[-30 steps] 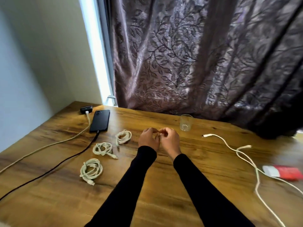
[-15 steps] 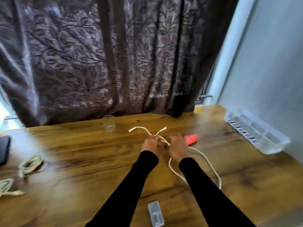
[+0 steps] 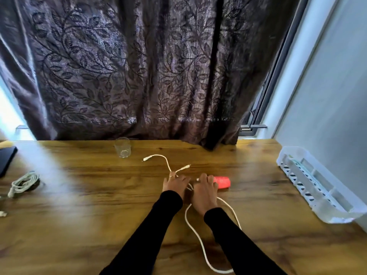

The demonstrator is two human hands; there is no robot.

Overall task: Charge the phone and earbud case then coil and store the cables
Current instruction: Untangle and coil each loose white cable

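Head view: both hands lie low on the wooden worktop (image 3: 83,231) over a loose white charging cable (image 3: 195,233). The left hand (image 3: 174,183) has its fingers spread forward and flat, resting where the cable's two plug ends fork away toward a small clear glass (image 3: 123,147); whether it pinches the cord underneath cannot be told. The right hand (image 3: 204,192) also lies with its fingers extended, touching the near end of a red case-like object (image 3: 222,182), and the cord runs under its palm; a grip is not visible here either. Behind the wrists the cable sweeps in one wide loop toward the near edge.

At far left a coiled white cable (image 3: 23,183) lies finished, and a dark slab at the left edge, probably the phone (image 3: 7,159), is cut off by the frame; whether it is plugged in cannot be seen from here. A clear plastic tray (image 3: 317,187) sits along the wall at right, apparently with something pale inside.

Judging by this, at least one cable is coiled, this long one has yet to be wound, and storing, likely in that tray, looks mostly ahead.
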